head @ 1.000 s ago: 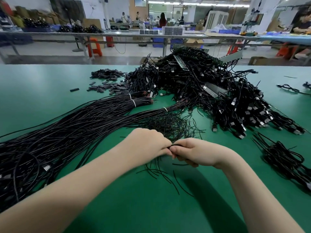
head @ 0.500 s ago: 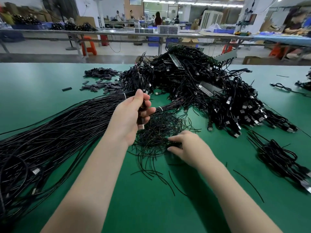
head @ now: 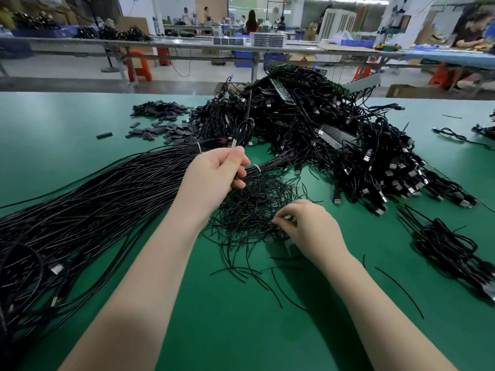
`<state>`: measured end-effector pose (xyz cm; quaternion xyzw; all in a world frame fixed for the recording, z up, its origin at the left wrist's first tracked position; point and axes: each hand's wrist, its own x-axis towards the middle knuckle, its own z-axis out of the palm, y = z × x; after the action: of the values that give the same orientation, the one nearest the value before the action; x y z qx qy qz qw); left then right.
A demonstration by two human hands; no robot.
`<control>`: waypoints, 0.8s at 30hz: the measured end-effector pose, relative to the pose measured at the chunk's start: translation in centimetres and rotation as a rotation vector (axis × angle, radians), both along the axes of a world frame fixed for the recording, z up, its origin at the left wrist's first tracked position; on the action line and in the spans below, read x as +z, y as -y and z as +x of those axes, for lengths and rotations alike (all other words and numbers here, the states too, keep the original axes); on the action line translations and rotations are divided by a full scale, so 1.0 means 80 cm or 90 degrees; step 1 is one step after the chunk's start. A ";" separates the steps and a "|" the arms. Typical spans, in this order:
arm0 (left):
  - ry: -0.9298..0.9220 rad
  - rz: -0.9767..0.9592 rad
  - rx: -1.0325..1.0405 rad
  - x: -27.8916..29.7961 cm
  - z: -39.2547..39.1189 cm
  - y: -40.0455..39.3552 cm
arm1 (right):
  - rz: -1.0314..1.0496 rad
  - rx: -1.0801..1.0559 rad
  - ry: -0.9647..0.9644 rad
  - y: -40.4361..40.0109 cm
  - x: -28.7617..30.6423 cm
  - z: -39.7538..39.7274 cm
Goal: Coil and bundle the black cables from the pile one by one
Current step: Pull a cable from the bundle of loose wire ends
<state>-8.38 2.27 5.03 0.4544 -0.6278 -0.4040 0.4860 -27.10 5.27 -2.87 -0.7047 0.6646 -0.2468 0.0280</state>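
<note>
My left hand grips a small coiled black cable that sticks up above its fingers, with a metal plug end showing. My right hand sits lower right, its fingertips pinching at thin black ties in a loose heap of ties on the green table. Long straight black cables tied with white bands spread to the left. A big pile of finished cable bundles rises behind.
Small black sleeve pieces lie scattered at the back left. Another clump of cables lies at the right edge, and stray ties lie near my right forearm. Workbenches and people fill the background.
Both hands were together at the table's middle a second ago. My left hand has since risen with the coiled cable, and my right hand has gone down into the heap of ties.
</note>
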 end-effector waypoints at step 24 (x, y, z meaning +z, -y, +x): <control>0.300 -0.088 -0.057 0.002 -0.019 -0.027 | -0.163 0.095 0.657 -0.028 0.095 0.009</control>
<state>-9.92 4.45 5.22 0.4735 -0.7693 -0.2640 0.3382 -26.35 7.49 4.69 -0.5349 0.4774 -0.6374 0.2822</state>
